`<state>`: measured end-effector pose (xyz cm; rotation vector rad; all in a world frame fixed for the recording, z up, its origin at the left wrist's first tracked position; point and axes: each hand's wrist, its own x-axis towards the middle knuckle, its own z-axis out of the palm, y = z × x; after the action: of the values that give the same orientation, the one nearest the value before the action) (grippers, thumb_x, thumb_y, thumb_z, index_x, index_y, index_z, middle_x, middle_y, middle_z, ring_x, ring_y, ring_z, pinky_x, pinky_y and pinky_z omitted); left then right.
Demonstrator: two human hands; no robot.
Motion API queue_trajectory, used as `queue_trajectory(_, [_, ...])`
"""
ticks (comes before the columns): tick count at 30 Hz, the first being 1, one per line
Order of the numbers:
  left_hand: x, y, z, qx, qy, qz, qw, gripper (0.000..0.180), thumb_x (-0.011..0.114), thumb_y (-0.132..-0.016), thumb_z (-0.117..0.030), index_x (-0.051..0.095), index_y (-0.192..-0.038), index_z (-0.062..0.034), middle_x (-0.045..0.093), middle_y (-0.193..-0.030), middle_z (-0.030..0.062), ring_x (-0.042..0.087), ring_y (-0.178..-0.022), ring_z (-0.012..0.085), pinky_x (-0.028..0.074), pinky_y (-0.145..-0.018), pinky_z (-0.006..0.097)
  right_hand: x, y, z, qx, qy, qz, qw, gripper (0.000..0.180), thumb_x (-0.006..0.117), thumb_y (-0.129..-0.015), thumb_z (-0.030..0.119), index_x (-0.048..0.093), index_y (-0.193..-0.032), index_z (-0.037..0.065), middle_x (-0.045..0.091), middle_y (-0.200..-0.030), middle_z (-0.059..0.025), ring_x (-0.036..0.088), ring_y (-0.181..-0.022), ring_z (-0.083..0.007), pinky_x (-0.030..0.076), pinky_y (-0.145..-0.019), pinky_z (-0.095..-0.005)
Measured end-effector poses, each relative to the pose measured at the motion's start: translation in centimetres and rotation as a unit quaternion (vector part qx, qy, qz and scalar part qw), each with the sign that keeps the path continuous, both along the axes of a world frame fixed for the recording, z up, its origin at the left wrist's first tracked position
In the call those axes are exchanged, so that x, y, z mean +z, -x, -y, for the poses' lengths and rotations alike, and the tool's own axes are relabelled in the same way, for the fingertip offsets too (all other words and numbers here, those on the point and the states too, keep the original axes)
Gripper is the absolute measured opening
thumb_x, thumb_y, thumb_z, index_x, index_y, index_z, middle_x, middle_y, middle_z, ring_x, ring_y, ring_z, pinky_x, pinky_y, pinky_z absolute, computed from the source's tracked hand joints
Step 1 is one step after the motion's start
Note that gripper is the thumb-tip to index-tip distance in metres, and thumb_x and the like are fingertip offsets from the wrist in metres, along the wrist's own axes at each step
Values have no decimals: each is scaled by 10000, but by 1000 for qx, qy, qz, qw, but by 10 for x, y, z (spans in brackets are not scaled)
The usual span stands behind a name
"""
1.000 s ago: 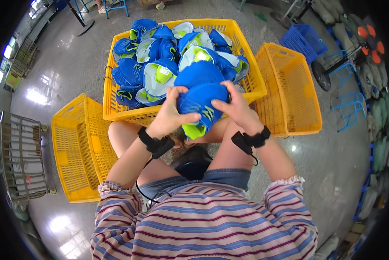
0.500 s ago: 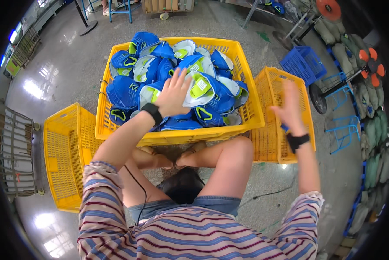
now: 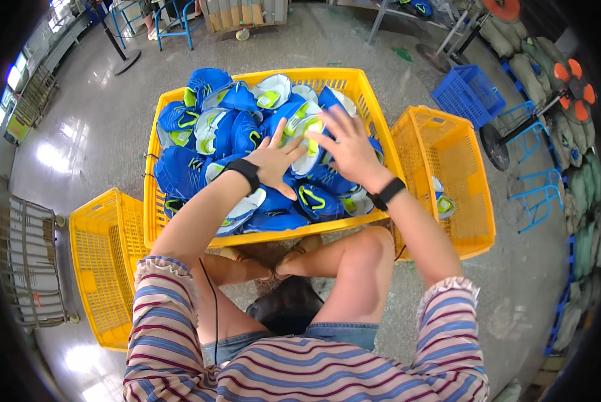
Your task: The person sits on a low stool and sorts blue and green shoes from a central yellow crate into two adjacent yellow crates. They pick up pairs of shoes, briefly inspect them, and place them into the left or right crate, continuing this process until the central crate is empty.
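Observation:
A heap of blue shoe uppers (image 3: 180,173) with white linings and lime-green trim fills a large yellow crate (image 3: 260,238) in front of me. Over the middle of the heap my left hand (image 3: 273,165) is open, fingers spread, beside an upper with its pale lining turned up (image 3: 307,161). My right hand (image 3: 351,153) is also spread open, its fingertips at that same upper from the right. Whether the fingertips touch it cannot be made out. Neither hand grips anything. A black band sits on each wrist.
At the right stands a second yellow crate (image 3: 478,201) with an upper (image 3: 445,206) inside; another yellow crate (image 3: 86,268) is at the left. Beyond the right crate are a blue basket (image 3: 466,94) and an orange-bladed fan (image 3: 574,90). A wheeled rack (image 3: 27,254) stands far left.
My right hand has moved left from above the right crate to the heap. An upper now shows in that crate. My left hand stays spread over the heap.

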<state>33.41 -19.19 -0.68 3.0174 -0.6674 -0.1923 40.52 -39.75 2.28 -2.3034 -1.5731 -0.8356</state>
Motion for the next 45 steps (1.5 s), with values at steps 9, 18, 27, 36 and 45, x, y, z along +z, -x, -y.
queue_trajectory(9, [4, -8, 49, 182, -117, 105, 971, 1046, 764, -500, -558, 344, -1309, -45, 350, -1335, 227, 80, -1347, 375, 266, -914, 675, 4, -28, 71, -80, -376, -719, 580, 409, 628, -832, 293, 559, -1090, -16, 633, -978, -58, 620, -838, -161, 500, -735, -294])
queue_trajectory(18, [9, -42, 29, 310, 234, -27, 921, 456, 679, -650, -165, 546, -1075, -65, 607, -1014, 124, 603, -909, 258, 502, -770, 387, 11, 36, 112, 23, -405, -736, 542, 467, 656, -813, 221, 486, -1192, 9, 571, -1116, -87, 558, -972, -155, 460, -857, -310])
queue_trajectory(27, [45, 113, 31, 7, 915, -242, 324, 618, 682, -706, -22, 417, -1263, -72, 530, -1208, 81, 506, -1118, 257, 401, -934, 429, 8, 139, 140, 201, -502, -791, 288, 633, 662, -786, 274, 375, -1294, 28, 522, -1213, -134, 543, -1068, -264, 451, -908, -393])
queue_trajectory(36, [25, 166, 69, 0, 778, -281, 563, 845, 704, -698, -134, 219, -1380, -20, 321, -1384, 136, 322, -1278, 257, 252, -1047, 399, 2, 172, 77, 137, -353, -721, 580, 531, 696, -721, 68, 486, -1202, -11, 435, -1254, -89, 463, -1106, -175, 383, -933, -303])
queue_trajectory(45, [47, 160, 91, 253, 902, -124, 329, 410, 459, -915, -294, 452, -1216, -15, 541, -1173, 122, 535, -1052, 229, 414, -928, 380, 30, 208, 76, -38, -254, -437, 862, 270, 730, -686, 172, 616, -860, 0, 468, -1168, -196, 543, -964, -321, 431, -835, -361])
